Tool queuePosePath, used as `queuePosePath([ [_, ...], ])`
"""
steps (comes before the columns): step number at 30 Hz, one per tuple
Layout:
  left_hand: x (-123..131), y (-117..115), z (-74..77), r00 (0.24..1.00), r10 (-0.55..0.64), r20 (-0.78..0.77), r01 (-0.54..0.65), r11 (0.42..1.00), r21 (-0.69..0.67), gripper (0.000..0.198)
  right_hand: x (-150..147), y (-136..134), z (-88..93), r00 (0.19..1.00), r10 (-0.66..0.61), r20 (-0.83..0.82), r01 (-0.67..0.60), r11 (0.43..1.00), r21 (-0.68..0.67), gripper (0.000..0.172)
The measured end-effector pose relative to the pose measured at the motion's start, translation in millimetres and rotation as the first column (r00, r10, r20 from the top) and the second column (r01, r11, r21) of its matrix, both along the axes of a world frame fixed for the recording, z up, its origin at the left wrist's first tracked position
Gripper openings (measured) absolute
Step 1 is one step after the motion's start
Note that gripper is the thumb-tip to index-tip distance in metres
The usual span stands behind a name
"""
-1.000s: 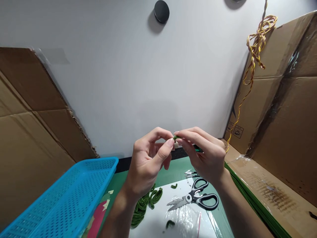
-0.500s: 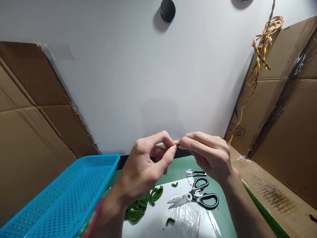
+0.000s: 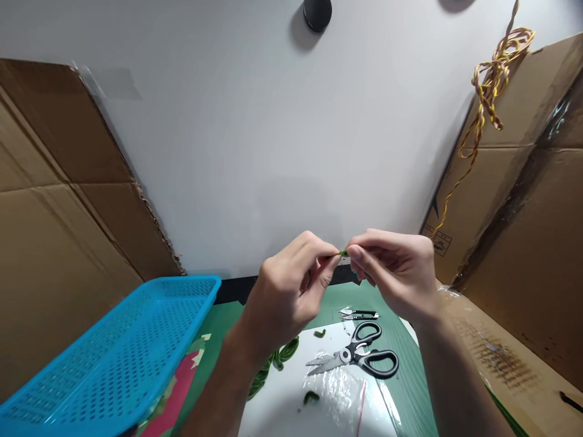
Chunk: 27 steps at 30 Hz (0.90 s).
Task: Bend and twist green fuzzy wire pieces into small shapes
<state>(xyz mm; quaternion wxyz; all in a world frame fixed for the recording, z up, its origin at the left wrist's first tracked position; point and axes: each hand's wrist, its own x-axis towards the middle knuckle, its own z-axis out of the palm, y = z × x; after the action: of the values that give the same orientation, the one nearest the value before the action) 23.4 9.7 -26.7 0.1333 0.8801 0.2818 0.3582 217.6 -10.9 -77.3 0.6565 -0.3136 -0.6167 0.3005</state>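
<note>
Thumb and fingertips of my left hand (image 3: 291, 285) pinch one end of a short green pipe cleaner (image 3: 343, 252). My right hand (image 3: 396, 267) grips its other end between thumb and index finger, so only a tiny stretch shows between the hands. Both are raised over the table, close together. Below and partly behind my left forearm lie coiled green pipe cleaners (image 3: 288, 350) on a white board (image 3: 273, 419). Two small bent green bits (image 3: 319, 333) rest on that board. Black-handled scissors (image 3: 346, 357) lie with blades apart beneath the hands, near small thread snips (image 3: 359, 314).
A blue perforated basket (image 3: 217, 283) stands at the left. Cardboard panels (image 3: 54, 127) flank both sides, and a twisted yellow wire (image 3: 494, 79) hangs at the right. Clear plastic wrap (image 3: 337, 388) covers part of the board. Long green stems (image 3: 503, 413) lie by the right forearm.
My right hand has turned from flat, overlapping fingers to a thumb-and-index pinch. The camera view has shifted a little, and both hands appear slightly higher.
</note>
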Motion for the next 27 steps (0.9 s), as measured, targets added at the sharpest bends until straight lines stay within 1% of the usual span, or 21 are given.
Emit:
queuePosePath([
  [1, 4, -1, 0.3, 0.998, 0.011, 0.07, 0.0, 0.988, -0.152, 0.006, 0, 0, 0.7, 0.993, -0.102, 0.057, 0.096, 0.991, 0.09, 0.009],
  [2, 6, -2, 1.1, 0.992, 0.023, 0.122, 0.015, 0.952, -0.305, 0.003, 0, -1, 1.2, 0.976, -0.189, 0.107, 0.168, 0.969, 0.178, 0.008],
  [3, 7, -3, 2.3, 0.987, 0.029, 0.156, 0.042, 0.9, -0.434, 0.008, -1, -1, 1.3, 0.957, -0.254, 0.142, 0.213, 0.944, 0.252, 0.008],
  [4, 8, -4, 3.4, 0.984, 0.023, 0.176, 0.075, 0.843, -0.532, 0.013, -2, -1, 1.0, 0.941, -0.295, 0.167, 0.235, 0.923, 0.306, 0.008],
  [6, 7, -4, 4.6, 0.977, -0.001, 0.215, 0.149, 0.726, -0.671, 0.025, -3, -1, -0.5, 0.919, -0.342, 0.195, 0.249, 0.889, 0.384, 0.014],
  [9, 7, 0, 3.4, 0.947, 0.0, 0.323, 0.269, 0.554, -0.788, 0.042, -5, -1, -4.4, 0.872, -0.439, 0.218, 0.286, 0.817, 0.501, 0.027],
  [11, 8, 2, 2.6, 0.923, 0.027, 0.384, 0.328, 0.465, -0.822, 0.044, -6, -1, -7.3, 0.817, -0.535, 0.215, 0.349, 0.756, 0.554, 0.033],
  [12, 8, 3, 2.6, 0.914, 0.046, 0.404, 0.344, 0.443, -0.828, 0.043, -6, 0, -8.7, 0.791, -0.573, 0.213, 0.375, 0.73, 0.571, 0.034],
  [14, 9, 4, 3.5, 0.898, 0.073, 0.434, 0.365, 0.428, -0.827, 0.04, -7, 1, -11.3, 0.767, -0.608, 0.205, 0.393, 0.698, 0.599, 0.033],
  [16, 10, 4, 5.0, 0.883, 0.081, 0.462, 0.386, 0.434, -0.814, 0.038, -8, 2, -13.2, 0.759, -0.619, 0.201, 0.389, 0.679, 0.623, 0.032],
  [18, 10, 3, 6.1, 0.88, 0.059, 0.471, 0.394, 0.463, -0.794, 0.035, -9, 3, -13.8, 0.746, -0.638, 0.19, 0.4, 0.658, 0.638, 0.029],
  [19, 10, 2, 6.3, 0.884, 0.045, 0.465, 0.388, 0.485, -0.784, 0.033, -11, 3, -13.4, 0.74, -0.647, 0.183, 0.41, 0.65, 0.64, 0.027],
  [20, 10, 1, 6.4, 0.89, 0.034, 0.455, 0.374, 0.515, -0.771, 0.031, -12, 3, -12.6, 0.744, -0.644, 0.177, 0.416, 0.654, 0.631, 0.024],
  [21, 10, 0, 6.3, 0.898, 0.023, 0.439, 0.354, 0.555, -0.753, 0.029, -14, 2, -11.2, 0.761, -0.627, 0.166, 0.419, 0.671, 0.611, 0.022],
  [23, 10, -3, 6.0, 0.925, 0.012, 0.38, 0.278, 0.66, -0.698, 0.025, -18, 0, -6.8, 0.819, -0.561, 0.124, 0.415, 0.728, 0.546, 0.017],
  [24, 10, -4, 6.0, 0.943, 0.008, 0.334, 0.223, 0.729, -0.647, 0.023, -20, -2, -4.1, 0.851, -0.516, 0.095, 0.408, 0.765, 0.498, 0.015],
  [25, 10, -5, 6.2, 0.961, 0.001, 0.275, 0.16, 0.812, -0.562, 0.019, -21, -3, -1.3, 0.887, -0.458, 0.065, 0.388, 0.813, 0.435, 0.013],
  [26, 9, -5, 6.6, 0.979, -0.009, 0.205, 0.098, 0.897, -0.431, 0.016, -22, -4, 1.3, 0.923, -0.383, 0.035, 0.346, 0.868, 0.355, 0.012],
  [27, 7, -5, 7.4, 0.992, -0.023, 0.122, 0.055, 0.963, -0.263, 0.013, -21, -5, 3.5, 0.959, -0.284, 0.004, 0.274, 0.928, 0.253, 0.01],
])
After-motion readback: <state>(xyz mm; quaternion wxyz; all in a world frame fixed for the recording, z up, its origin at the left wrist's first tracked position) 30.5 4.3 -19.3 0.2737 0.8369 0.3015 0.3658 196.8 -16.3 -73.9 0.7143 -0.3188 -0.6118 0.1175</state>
